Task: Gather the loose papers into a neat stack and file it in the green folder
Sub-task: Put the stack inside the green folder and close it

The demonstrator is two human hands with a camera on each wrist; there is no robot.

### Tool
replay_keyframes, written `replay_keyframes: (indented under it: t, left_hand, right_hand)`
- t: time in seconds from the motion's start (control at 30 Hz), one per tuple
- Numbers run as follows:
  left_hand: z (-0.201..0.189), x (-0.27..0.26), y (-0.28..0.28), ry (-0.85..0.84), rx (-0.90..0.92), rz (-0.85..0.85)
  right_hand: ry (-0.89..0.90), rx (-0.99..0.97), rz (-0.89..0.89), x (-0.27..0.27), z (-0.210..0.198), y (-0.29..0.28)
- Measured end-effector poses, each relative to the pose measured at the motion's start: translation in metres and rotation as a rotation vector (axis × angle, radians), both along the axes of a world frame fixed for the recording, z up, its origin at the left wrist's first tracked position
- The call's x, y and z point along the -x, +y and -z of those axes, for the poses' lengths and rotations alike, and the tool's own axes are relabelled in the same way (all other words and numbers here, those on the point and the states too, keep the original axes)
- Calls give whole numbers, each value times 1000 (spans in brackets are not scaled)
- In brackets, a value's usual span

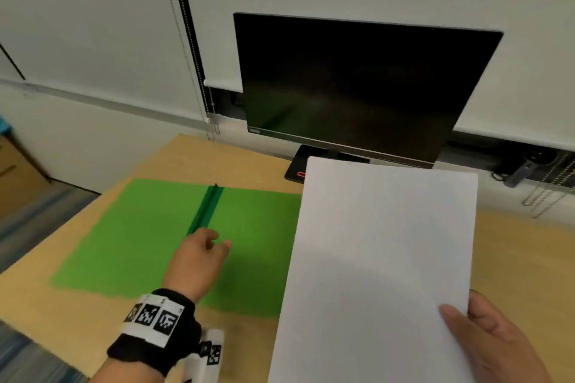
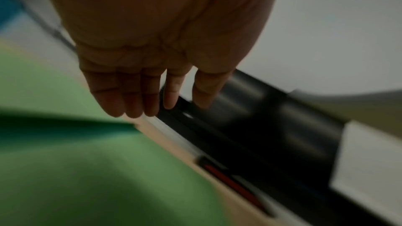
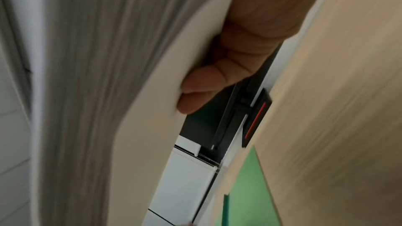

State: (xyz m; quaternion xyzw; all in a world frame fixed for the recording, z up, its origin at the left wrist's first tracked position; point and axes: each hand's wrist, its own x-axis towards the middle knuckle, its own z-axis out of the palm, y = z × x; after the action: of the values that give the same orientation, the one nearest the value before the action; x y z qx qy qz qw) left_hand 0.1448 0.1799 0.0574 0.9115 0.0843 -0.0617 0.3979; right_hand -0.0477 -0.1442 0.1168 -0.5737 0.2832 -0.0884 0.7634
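Note:
The green folder (image 1: 140, 236) lies open and flat on the wooden desk (image 1: 513, 246), its darker green spine (image 1: 207, 210) raised along the middle. My left hand (image 1: 202, 255) hovers over the folder just below the spine, fingers relaxed and holding nothing; in the left wrist view the fingers (image 2: 130, 95) hang straight above the folder (image 2: 87, 169). My right hand (image 1: 488, 336) pinches the stack of white papers (image 1: 379, 258) at its lower right edge, thumb on top, holding it lifted over the folder's right side. The right wrist view shows fingers (image 3: 208, 88) under the stack (image 3: 91, 92).
A dark monitor (image 1: 357, 87) stands at the back of the desk on a black base (image 1: 298, 165) with a red mark. Blind cords (image 1: 211, 121) hang by the wall. A cardboard box (image 1: 15, 171) sits on the floor at left.

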Motion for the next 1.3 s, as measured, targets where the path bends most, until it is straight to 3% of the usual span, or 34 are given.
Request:
replay_keyframes:
  t: [0.07,0.13,0.27,0.43,0.53,0.73,1.0,1.1,1.23,1.3]
  left_hand:
    - [22,-31,69,48,-267,-98]
    - [38,-56,124,152,-407,-190]
    - [62,-90,200,311,-502,-337]
    - [66,-114,243,397,-566,-374]
    - [68,-124,259,463,-507,-342]
    - [60,-128,266,419,-420,-226]
    - [37,-124,289,54,-313,-210]
    - [-1,-107,285,-136,-89,-157]
    - [-55,-86,241,-32,383,43]
    - [-77,-69,205,-113,460,127]
  right_hand:
    - [2,-46,-19,-25,9,26]
    - [-12,-69,-38,-48,21,49]
    - [-1,-107,-101,-96,43,88]
    - [82,-85,-185,-153,62,120]
    - [169,-21,-230,-184,82,134]
    - [347,237,-285,-226,133,141]
    - [432,344,-281,-232,141,128]
    - [440,345,-278,-231,140,128]
    - [452,365,-275,-229,141,127]
    - [450,368,-265,-227,142,128]
